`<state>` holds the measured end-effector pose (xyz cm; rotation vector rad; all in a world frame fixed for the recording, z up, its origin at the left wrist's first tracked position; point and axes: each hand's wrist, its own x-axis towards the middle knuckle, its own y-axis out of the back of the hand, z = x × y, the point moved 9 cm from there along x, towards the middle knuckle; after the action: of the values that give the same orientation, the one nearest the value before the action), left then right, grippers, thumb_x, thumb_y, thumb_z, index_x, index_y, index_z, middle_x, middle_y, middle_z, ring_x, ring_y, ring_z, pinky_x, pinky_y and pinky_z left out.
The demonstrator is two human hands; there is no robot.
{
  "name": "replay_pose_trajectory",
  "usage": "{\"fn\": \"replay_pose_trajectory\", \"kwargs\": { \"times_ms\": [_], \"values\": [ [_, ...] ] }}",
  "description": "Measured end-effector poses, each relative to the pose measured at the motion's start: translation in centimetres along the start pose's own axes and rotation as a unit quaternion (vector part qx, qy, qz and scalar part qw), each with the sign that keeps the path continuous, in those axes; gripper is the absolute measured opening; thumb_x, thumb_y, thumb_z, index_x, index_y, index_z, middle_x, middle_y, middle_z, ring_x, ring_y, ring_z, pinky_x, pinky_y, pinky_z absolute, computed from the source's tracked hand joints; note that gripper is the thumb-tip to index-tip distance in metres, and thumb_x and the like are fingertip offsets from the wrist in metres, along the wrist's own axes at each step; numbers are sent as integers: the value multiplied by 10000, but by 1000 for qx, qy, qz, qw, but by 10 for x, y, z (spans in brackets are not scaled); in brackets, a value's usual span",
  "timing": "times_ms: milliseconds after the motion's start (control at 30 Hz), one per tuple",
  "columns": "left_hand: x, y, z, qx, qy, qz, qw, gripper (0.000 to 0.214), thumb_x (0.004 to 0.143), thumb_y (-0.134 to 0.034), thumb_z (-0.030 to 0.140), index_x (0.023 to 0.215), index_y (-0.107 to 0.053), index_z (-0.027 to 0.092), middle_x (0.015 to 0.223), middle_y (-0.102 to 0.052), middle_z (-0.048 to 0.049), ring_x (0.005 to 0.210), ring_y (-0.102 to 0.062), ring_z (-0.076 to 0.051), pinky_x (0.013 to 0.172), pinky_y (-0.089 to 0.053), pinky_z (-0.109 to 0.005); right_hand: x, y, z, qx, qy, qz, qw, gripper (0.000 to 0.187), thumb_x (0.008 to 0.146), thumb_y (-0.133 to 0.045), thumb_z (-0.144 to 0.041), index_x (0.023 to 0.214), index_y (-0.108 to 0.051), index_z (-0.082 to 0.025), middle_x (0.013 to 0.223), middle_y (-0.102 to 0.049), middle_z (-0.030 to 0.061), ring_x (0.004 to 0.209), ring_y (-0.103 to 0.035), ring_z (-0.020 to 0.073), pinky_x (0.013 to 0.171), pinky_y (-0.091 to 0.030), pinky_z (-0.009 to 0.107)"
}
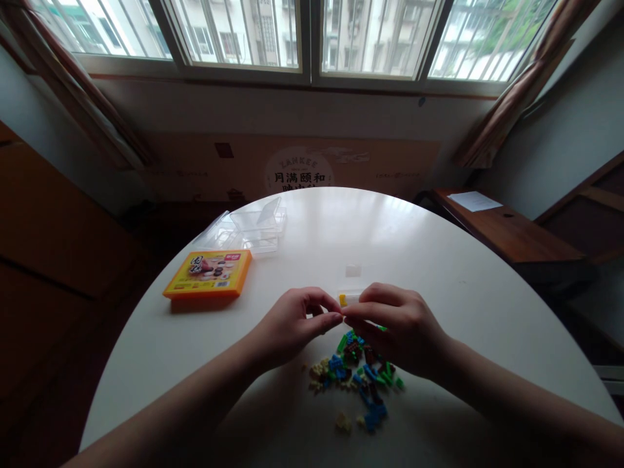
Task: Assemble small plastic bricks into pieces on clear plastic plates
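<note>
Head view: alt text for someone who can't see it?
Left hand and right hand meet over a white table, by a pile of small coloured bricks; any piece between them is too small to make out. An orange box and clear trays lie to the left.

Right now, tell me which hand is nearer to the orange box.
Left. The left hand is to the right of the orange box and closer to the person; the right hand is farther right, beyond the left hand.

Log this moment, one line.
left hand, right hand: fingertips close together | held: unclear | toy bricks: loose on table | orange box: left of hands
</note>
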<state>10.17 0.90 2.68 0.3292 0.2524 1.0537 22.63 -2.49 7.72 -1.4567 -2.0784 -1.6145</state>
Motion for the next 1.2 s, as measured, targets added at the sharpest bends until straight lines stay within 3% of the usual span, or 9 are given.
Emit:
{"fn": "replay_pose_trajectory", "kwargs": {
  "times_ms": [333, 633, 867, 1200],
  "values": [
    [1, -3, -1, -47, -5, -11, 999, 218, 806, -693, 352, 809, -705, 134, 771, -675, -42, 720, -578, -145, 654, -467, -250, 0, -3, 2, 19, -8, -16, 1000, 119, 872, -631, -184, 937, -722, -225, 796, -668, 26, 675, -592, 118, 602, -450, 241],
    [3, -2, -3, 5, -6, 25, 1000, 235, 777, -707, 378, 775, -710, 143, 769, -690, -50, 697, -585, -148, 615, -460, -239, 0, -8, 9, 35, -63, -49, 996, 91, 857, -629, -217, 891, -713, -217, 801, -668, 26, 677, -594, 126, 614, -456, 246],
    [0, -6, -6, -13, 27, 7, 1000, 263, 807, -674, 387, 870, -728, 137, 739, -686, -44, 653, -567, -140, 597, -456, -245, 1, -8, 11, 28, -88, -54, 994, 81, 823, -630, -179, 860, -693, -214, 779, -654, 2, 652, -574, 114, 598, -432, 237],
    [0, -6, 0, 17, -7, -14, 1000, 218, 824, -624, 290, 971, -728, 167, 945, -723, -58, 742, -619, -151, 677, -509, -258, 1, -13, 17, -21, -109, -80, 991, 76, 793, -611, -161, 824, -660, -211, 768, -641, -2, 640, -552, 119, 593, -409, 242]
  ]
}}
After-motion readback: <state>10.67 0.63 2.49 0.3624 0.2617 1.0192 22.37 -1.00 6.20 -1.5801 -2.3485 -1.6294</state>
